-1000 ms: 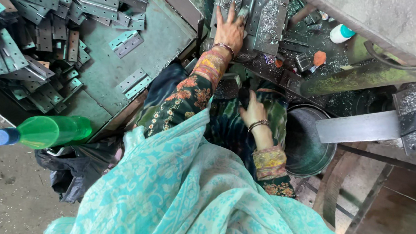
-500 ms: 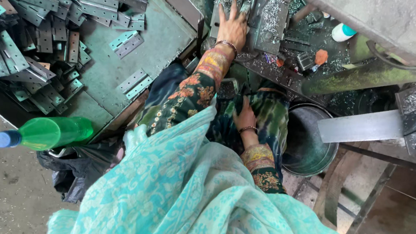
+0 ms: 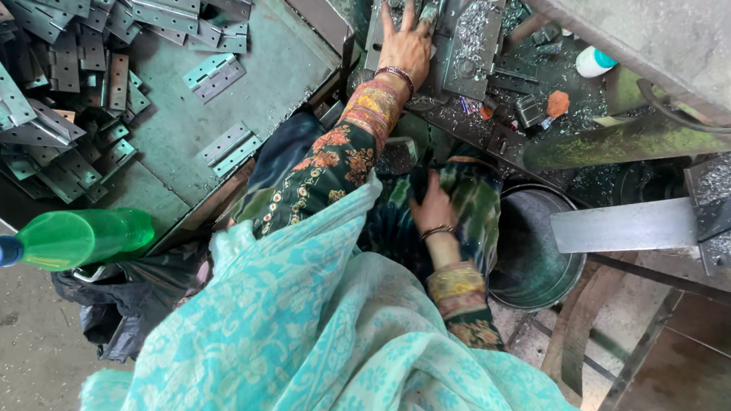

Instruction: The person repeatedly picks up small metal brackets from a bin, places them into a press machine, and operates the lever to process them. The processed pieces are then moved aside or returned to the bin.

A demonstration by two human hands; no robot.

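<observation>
My left hand (image 3: 406,48) lies spread, fingers open, flat on the machine's metal plate (image 3: 469,44), shavings all round. My right hand (image 3: 431,207) rests loosely open in my lap. Hinges (image 3: 212,74) lie left; a steel bucket (image 3: 535,254) sits right.

The pile of metal hinges (image 3: 37,75) runs off the tray's (image 3: 281,60) top and left edges. The right hand's (image 3: 432,209) fingers blur into the dark patterned cloth (image 3: 470,196). The left hand's (image 3: 406,48) palm stays hidden.
</observation>
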